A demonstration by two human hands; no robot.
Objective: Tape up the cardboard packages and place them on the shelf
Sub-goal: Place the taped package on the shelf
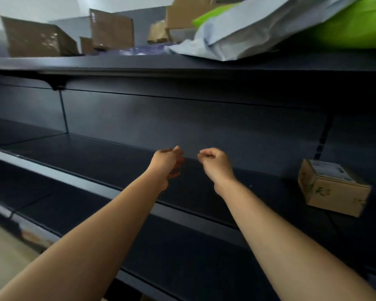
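At the dark shelving unit (pixel 182 118), the person stands close, both bare forearms stretched forward over the middle shelf (pixel 85 153).

Hands:
- left hand (pixel 167 166): above the rear part of the middle shelf, thumb uppermost, fingers loosely bent inward. Nothing in it.
- right hand (pixel 215 164): just beside the left, a narrow gap between them, fingers curled into a fist, knuckles toward the back panel. Nothing visible in its grasp.
- Neither hand touches a package.

Task item:
- small cardboard package (pixel 332 192): sits on the middle shelf, well to the right of the right hand and apart from it, near the back panel. One corner is turned toward the viewer. A white label (pixel 328 170) lies on its top face and a green print is on the side; the text is too blurred to read.

Top shelf (pixel 139 64):
- taped cardboard packages, glossy with tape: one at far left (pixel 37 38) leaning, one upright near the middle (pixel 111 29), another farther right (pixel 182 16), partly hidden.
- grey mailer bag (pixel 248 29): slumped over the front edge at right.
- green bag (pixel 356 25): lies against the grey one at far right.

Below:
- lower shelf (pixel 63 203): runs under the forearms.
- pale floor (pixel 4 246): shows at bottom left.

Picture is motion-blurred toward the edges.
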